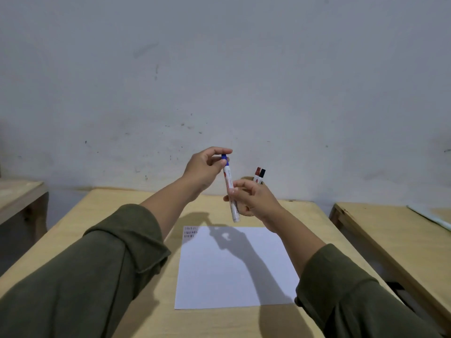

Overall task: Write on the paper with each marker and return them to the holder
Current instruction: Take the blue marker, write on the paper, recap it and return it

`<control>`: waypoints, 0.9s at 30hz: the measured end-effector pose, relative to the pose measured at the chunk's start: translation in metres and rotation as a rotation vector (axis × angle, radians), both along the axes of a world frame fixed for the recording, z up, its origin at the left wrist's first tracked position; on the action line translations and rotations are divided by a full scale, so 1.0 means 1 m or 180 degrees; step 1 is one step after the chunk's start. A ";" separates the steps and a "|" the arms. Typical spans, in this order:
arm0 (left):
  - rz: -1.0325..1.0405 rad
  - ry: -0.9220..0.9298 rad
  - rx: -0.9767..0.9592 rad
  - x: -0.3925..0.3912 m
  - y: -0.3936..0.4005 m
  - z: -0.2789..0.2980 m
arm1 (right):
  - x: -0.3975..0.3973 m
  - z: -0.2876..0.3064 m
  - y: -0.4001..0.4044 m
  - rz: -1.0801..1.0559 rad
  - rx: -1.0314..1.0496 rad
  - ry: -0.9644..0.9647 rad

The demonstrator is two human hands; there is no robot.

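A white marker with a blue cap (229, 189) is held upright above the table between both hands. My left hand (205, 172) pinches the blue cap at its top. My right hand (253, 200) grips the white barrel lower down. Behind my right hand stands a wooden holder (247, 179), mostly hidden, with a red-capped marker (257, 174) and a black-capped marker (262, 175) sticking out. A white sheet of paper (234, 267) lies on the table below my hands, with a few short rows of marks in its top left corner (190, 232).
The light wooden table (117, 230) stands against a grey-white wall (219, 81). Another wooden table (390, 235) is to the right, with a light sheet at its far edge. A wooden bench or table (19, 196) is on the left.
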State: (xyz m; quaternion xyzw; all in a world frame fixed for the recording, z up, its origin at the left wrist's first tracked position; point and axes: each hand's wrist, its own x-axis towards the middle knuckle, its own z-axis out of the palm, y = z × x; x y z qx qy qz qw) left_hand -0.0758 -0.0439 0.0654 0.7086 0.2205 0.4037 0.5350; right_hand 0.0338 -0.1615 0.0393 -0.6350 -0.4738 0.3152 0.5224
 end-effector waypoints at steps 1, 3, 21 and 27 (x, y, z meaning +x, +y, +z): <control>-0.0053 0.0018 0.0057 0.009 0.000 0.003 | 0.005 0.003 0.002 -0.0019 0.0059 -0.0066; -0.0086 -0.0002 0.0102 0.026 0.002 0.007 | 0.017 0.009 0.006 -0.0101 0.0182 -0.0220; 0.0063 0.1450 -0.0019 0.123 0.046 -0.092 | 0.132 -0.001 0.090 -0.1548 0.0001 -0.1507; -0.0002 0.1358 -0.0048 0.137 0.051 -0.102 | 0.132 -0.023 0.108 -0.1734 -0.0332 -0.2234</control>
